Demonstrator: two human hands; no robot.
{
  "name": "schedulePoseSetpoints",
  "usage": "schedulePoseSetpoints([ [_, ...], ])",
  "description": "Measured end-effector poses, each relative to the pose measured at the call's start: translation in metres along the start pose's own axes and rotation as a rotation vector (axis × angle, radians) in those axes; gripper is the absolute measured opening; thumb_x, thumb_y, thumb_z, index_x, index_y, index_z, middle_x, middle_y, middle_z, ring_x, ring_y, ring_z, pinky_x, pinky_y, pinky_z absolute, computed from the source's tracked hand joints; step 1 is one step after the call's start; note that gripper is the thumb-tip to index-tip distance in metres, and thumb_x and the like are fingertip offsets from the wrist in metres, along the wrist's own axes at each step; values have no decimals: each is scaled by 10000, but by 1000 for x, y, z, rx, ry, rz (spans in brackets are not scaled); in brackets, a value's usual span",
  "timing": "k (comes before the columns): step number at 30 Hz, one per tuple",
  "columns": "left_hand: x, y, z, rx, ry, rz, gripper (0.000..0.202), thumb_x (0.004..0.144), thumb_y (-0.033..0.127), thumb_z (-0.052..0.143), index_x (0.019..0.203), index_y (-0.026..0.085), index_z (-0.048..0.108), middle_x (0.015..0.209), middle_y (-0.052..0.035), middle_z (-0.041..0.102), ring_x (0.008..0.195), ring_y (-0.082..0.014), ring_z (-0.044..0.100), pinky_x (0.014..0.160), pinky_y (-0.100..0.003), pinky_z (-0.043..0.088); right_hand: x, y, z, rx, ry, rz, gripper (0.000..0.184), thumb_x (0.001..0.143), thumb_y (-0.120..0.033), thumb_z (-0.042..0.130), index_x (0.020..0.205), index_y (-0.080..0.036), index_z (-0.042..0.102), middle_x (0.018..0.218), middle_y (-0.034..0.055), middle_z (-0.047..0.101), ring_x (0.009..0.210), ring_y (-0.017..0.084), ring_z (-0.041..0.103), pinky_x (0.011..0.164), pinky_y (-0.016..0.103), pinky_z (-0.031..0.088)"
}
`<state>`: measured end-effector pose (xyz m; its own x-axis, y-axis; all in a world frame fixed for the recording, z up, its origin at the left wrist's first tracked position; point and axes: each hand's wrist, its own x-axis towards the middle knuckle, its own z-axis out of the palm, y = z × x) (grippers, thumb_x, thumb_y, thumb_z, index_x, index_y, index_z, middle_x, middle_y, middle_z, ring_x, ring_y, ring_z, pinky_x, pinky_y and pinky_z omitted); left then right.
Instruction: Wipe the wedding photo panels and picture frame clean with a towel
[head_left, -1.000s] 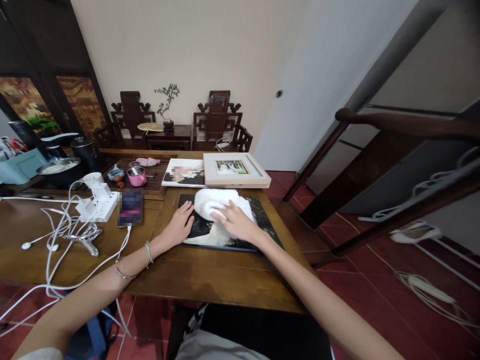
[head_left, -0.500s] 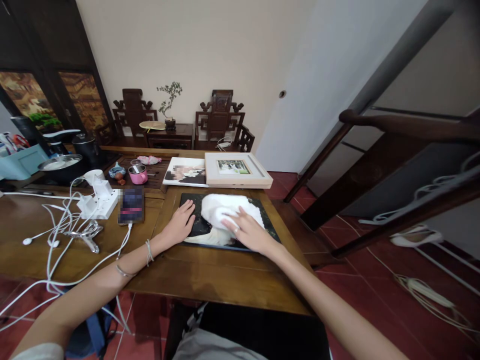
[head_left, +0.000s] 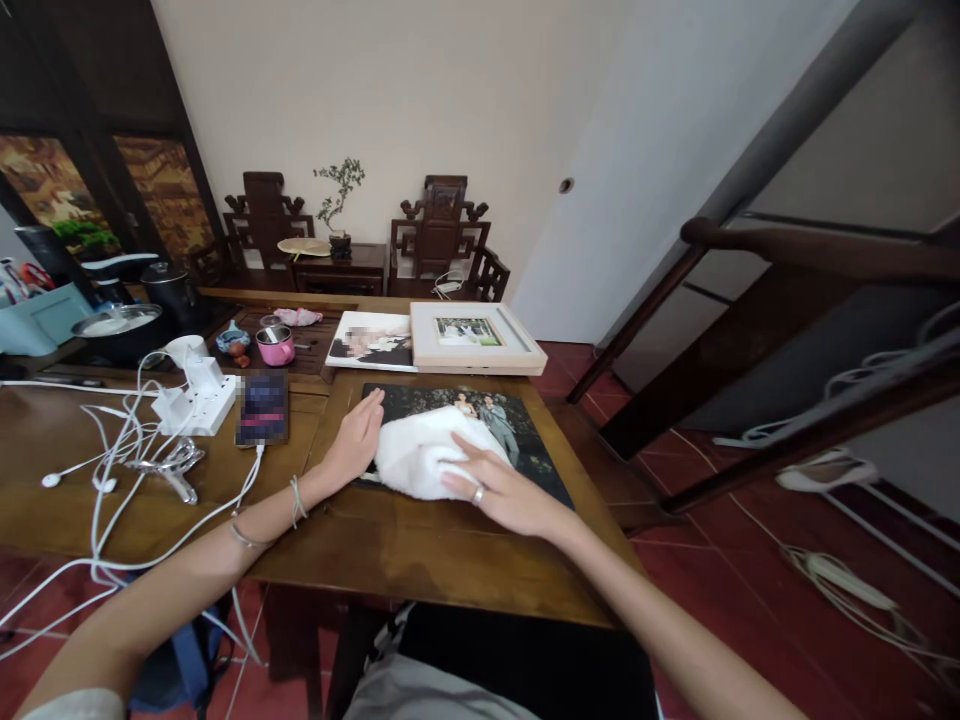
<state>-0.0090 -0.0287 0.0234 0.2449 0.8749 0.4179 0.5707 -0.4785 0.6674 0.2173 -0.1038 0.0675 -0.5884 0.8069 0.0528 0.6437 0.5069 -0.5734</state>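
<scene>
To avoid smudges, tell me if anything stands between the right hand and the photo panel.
The white cloth does: it lies under the right hand, on the near part of the photo panel. Nothing else visible intervenes.

Wooden table (head_left: 390, 560) crowded at both ends

Brown and faintly glossy, it carries quite a spread; toward the person's right a dark photo (head_left: 517, 430) lies flat, face up, near the table's side edge; beyond it are a white print (head_left: 375, 340) and a pale frame (head_left: 480, 330), meeting or overlapping, I can't tell which; leftward lies a phone (head_left: 262, 408), with white cables (head_left: 259, 453) straggling about and over the near edge; just beside it is a power strip (head_left: 216, 402) bearing bulky plugs (head_left: 201, 373); nearer, a silvery object (head_left: 180, 470); behind the phone, a dark tray (head_left: 315, 370).
</scene>
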Motion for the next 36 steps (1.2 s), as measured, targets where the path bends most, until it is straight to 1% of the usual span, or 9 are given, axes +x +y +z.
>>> schedulePoseSetpoints([
  [3,-2,-6,5,125,-145,23,479,899,304,362,1300,58,453,1431,-154,362,1357,-231,279,1124,-407,231,10,27,-10,14,123,214,518,897,-568,311,1128,-235,633,1329,41,524,1366,285,214,1088,468,204],
  [5,-3,-9,7,170,-175,40,475,888,276,374,1303,58,446,1440,-162,344,1365,-239,259,1127,-416,222,32,36,-15,-7,216,272,513,906,-547,294,1086,-222,648,1272,53,574,1327,296,305,1081,475,201],
  [9,-2,-10,6,191,-175,67,470,892,263,364,1302,46,440,1438,-177,345,1362,-252,264,1126,-424,225,92,27,-14,-27,301,265,543,936,-485,237,1013,-152,660,1141,113,650,1174,307,495,1039,463,259],
  [13,0,-8,4,161,-160,128,440,893,250,373,1298,98,452,1429,-141,375,1360,-240,274,1126,-417,238,124,11,0,0,296,218,537,935,-507,251,1067,-167,645,1170,90,640,1183,275,491,1038,416,272],
  [17,-1,-9,5,131,-162,121,442,890,249,384,1293,84,455,1427,-154,373,1359,-246,276,1129,-411,230,100,23,3,15,290,207,536,925,-539,262,1149,-205,617,1256,60,587,1284,252,388,1082,420,214],
  [25,-2,-8,7,58,-87,7,446,847,253,466,1265,99,488,1435,-154,361,1360,-246,273,1123,-421,220,1,82,-28,-89,432,351,542,927,-511,260,1149,-158,607,1273,132,562,1289,310,374,1075,548,184],
  [28,2,-7,5,-154,57,-128,484,766,253,589,1234,147,521,1443,-138,351,1346,-258,303,1113,-416,232,-24,66,-16,-225,365,231,447,945,-427,287,1106,-173,618,1276,136,558,1304,302,351,1067,603,139],
  [31,9,-6,-2,-562,146,-315,501,739,273,635,1220,189,519,1382,-116,445,1294,-249,395,1066,-397,312,-34,32,3,-315,280,122,410,952,-372,300,1074,-162,630,1327,164,502,1363,298,211,1054,631,124],
  [36,15,-5,-26,-997,181,-669,399,796,362,563,1159,206,512,1347,-138,459,1111,-253,578,857,-361,491,-11,-13,23,-387,236,0,406,879,-468,464,1126,-180,608,1370,174,451,1365,355,170,1013,684,136],
])
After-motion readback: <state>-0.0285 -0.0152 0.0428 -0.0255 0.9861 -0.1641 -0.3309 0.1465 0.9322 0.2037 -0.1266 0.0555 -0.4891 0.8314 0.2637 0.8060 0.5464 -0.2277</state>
